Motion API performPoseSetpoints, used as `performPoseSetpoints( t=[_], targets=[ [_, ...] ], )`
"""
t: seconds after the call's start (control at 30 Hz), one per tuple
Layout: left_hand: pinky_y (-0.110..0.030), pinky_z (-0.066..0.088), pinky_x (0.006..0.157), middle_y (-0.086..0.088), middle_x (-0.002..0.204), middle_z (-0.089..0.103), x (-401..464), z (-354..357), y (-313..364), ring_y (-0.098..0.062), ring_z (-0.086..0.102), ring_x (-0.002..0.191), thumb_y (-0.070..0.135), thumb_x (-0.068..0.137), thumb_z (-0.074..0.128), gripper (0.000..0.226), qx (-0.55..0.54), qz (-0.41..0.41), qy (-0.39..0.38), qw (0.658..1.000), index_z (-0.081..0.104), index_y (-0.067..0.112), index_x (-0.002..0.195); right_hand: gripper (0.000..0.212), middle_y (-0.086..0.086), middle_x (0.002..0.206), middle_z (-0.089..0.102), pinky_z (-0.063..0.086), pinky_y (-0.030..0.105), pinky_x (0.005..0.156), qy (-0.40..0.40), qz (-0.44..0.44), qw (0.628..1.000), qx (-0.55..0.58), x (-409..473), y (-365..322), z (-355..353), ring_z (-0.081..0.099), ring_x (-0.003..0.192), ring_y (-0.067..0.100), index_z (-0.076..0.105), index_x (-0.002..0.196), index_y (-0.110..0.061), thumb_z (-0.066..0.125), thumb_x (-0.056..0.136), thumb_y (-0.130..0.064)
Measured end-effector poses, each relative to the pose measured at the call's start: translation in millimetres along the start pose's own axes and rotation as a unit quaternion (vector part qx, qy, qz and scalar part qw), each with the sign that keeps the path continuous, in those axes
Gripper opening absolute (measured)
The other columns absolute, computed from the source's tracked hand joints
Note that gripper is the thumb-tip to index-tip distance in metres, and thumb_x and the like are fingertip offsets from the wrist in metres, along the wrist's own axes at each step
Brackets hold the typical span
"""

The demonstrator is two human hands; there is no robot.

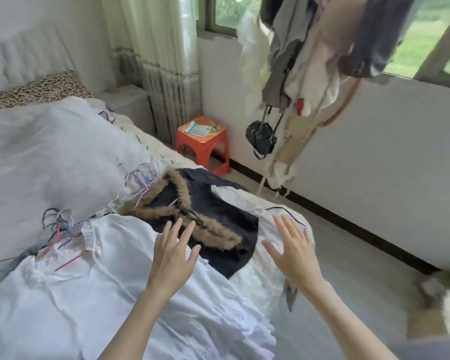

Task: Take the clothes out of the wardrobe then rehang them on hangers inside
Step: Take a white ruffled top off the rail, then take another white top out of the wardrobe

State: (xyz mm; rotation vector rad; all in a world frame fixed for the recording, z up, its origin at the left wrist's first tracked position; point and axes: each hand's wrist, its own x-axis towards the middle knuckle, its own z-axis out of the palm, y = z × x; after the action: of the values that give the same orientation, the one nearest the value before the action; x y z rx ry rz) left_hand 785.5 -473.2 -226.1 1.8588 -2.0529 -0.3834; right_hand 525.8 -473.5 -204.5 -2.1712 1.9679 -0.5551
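Hands: left (170,255) and right (294,253), both spread, holding nothing, over black jacket (211,211) on bed (50,152), ready to lift.

I can read no text, label or number anywhere; the packet (198,128) lying on the orange stool (204,146) bears print, but it is too blurred to make out.
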Motion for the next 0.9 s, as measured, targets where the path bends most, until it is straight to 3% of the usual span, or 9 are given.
performPoseSetpoints(
  t=[0.07,0.13,0.23,0.4,0.5,0.63,0.9],
  targets=[
    [-0.041,0.010,0.114,-0.006,0.152,0.024,2,8,55,-0.025,0.011,0.143,0.051,0.086,0.025,0.064,-0.017,0.067,0.006,0.998,0.033,0.024,0.143,0.069,0.002,0.152,0.027,0.005,0.043,0.115,0.026,0.042,0.999,-0.014,-33,34,-36,0.017,0.143,0.020,0.026,0.146,-0.019,0.039,0.090,-0.057],
    [-0.047,0.021,0.110,-0.011,0.146,0.035,6,14,111,-0.031,0.025,0.138,0.047,0.087,0.029,0.060,-0.002,0.153,0.002,0.988,0.040,0.020,0.139,0.077,0.005,0.150,0.032,0.009,0.044,0.114,0.061,0.081,0.994,-0.031,-65,66,-71,0.023,0.141,0.023,0.032,0.144,-0.017,0.026,0.083,-0.064],
    [-0.054,0.035,0.102,-0.016,0.135,0.048,5,22,197,-0.037,0.041,0.128,0.042,0.087,0.036,0.054,0.007,0.280,0.014,0.960,0.049,0.015,0.132,0.075,0.010,0.145,0.040,0.014,0.047,0.111,0.113,0.135,0.983,-0.050,-120,109,-119,0.031,0.138,0.027,0.039,0.140,-0.013,0.028,0.083,-0.060],
    [-0.054,0.034,0.100,-0.015,0.134,0.050,-34,53,315,-0.035,0.038,0.129,0.040,0.087,0.038,0.051,-0.058,0.393,0.001,0.917,0.046,0.019,0.132,0.073,0.009,0.146,0.039,0.012,0.046,0.114,0.186,0.220,0.954,-0.085,-214,158,-179,0.029,0.138,0.025,0.038,0.141,-0.014,0.031,0.084,-0.059],
    [-0.054,0.035,0.100,-0.014,0.134,0.051,-63,80,376,-0.032,0.035,0.128,0.040,0.086,0.038,0.049,-0.087,0.460,-0.023,0.883,0.040,0.023,0.132,0.078,0.005,0.150,0.030,0.002,0.040,0.114,0.215,0.285,0.930,-0.091,-269,177,-206,0.020,0.142,0.020,0.030,0.144,-0.019,0.024,0.081,-0.064],
    [-0.053,0.035,0.101,-0.014,0.134,0.050,-98,104,456,-0.032,0.036,0.128,0.040,0.086,0.039,0.048,-0.122,0.532,-0.062,0.836,0.042,0.023,0.131,0.083,-0.002,0.156,0.014,-0.008,0.034,0.115,0.224,0.384,0.888,-0.117,-338,201,-235,0.005,0.144,0.013,0.012,0.147,-0.028,0.012,0.076,-0.070],
    [-0.052,0.032,0.103,-0.013,0.139,0.045,-153,169,587,-0.038,0.035,0.132,0.046,0.089,0.031,0.055,-0.137,0.641,-0.181,0.734,0.046,0.020,0.135,0.087,-0.004,0.155,0.015,-0.008,0.031,0.115,0.293,0.547,0.772,-0.136,-434,253,-271,0.003,0.144,0.009,0.016,0.147,-0.027,0.012,0.073,-0.072]
  ],
)
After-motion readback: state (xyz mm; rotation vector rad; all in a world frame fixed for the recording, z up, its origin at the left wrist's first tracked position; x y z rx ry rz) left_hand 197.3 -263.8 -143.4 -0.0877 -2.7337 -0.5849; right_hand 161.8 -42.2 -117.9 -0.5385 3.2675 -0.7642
